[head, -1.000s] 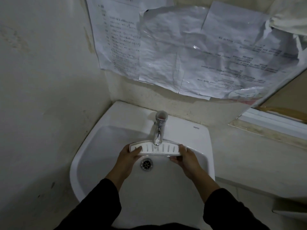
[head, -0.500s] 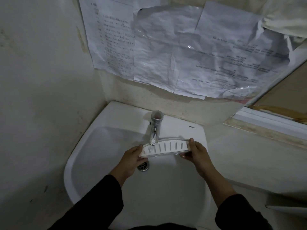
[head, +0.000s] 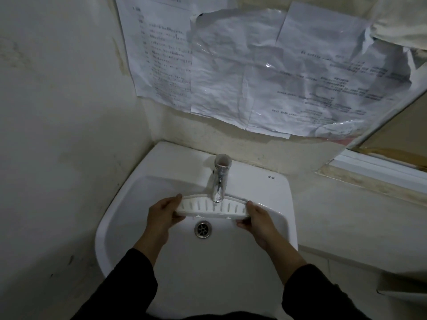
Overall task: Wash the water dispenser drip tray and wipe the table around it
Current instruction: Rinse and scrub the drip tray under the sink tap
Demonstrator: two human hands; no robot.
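- The drip tray (head: 212, 207), a white slotted piece, is held level over the sink (head: 280, 199) bowl, right under the faucet (head: 219, 185) spout and above the drain (head: 203, 229).
- The step in hand looks like rinsing the tray. To do it well, I would keep the slotted face under the spout, tip the tray a little so water runs through the slots and off one end, and slide it sideways so both ends get flushed.
- No stream of water shows plainly in this dim light, so I cannot tell whether the faucet is running.
- The left hand (head: 161, 215) grips the tray's left end, fingers curled beneath it and thumb on the top edge.
- The right hand (head: 258, 218) pinches the right end the same way, fingers closed narrowly on the rim.
- A firm hold at both ends matters, since wet plastic may slip.
- Creased paper notices (head: 265, 72) hang on the wall behind the sink.
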